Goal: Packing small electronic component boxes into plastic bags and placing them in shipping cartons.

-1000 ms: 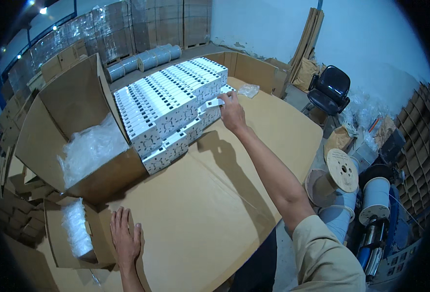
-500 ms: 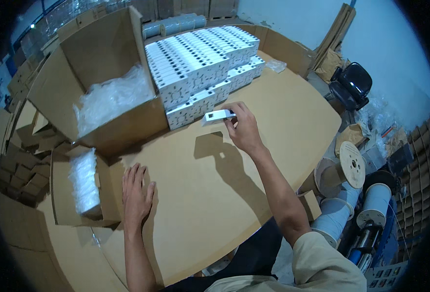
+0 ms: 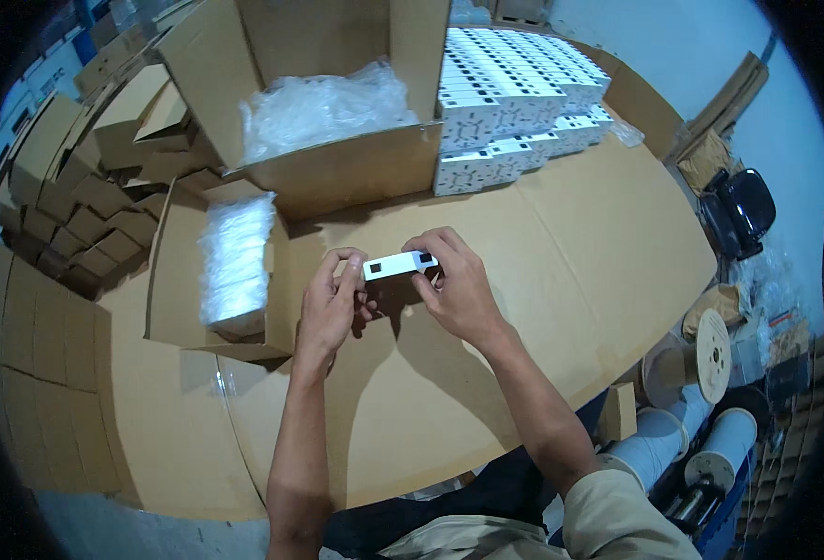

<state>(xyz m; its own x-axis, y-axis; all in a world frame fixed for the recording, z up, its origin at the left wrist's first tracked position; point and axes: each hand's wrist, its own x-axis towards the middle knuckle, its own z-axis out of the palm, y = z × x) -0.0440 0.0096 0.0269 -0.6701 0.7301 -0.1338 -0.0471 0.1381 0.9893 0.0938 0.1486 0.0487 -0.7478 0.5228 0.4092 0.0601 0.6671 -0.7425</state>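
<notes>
A slim white box (image 3: pixel 395 266) with dark squares on its narrow face is held above the cardboard-covered table. My left hand (image 3: pixel 330 301) grips its left end between thumb and fingers. At the other end my right hand (image 3: pixel 457 285) pinches it, covering part of that end. To the left stands an open carton (image 3: pixel 174 271) with a row of bubble-wrapped packs (image 3: pixel 237 266) along its inside. Behind, at the far right, similar white boxes (image 3: pixel 496 117) are stacked in tight rows.
A large open carton (image 3: pixel 347 163) holding clear plastic bags (image 3: pixel 328 107) stands behind the small one. Folded cardboard boxes (image 3: pixel 85 201) pile up at the far left. Cable spools (image 3: pixel 712 355) and a black chair (image 3: pixel 740 210) are beyond the table's right side.
My right hand has brought the white box nearer, away from the stack. My left hand has risen off the table beside the carton and taken its left end. The view has turned leftward.
</notes>
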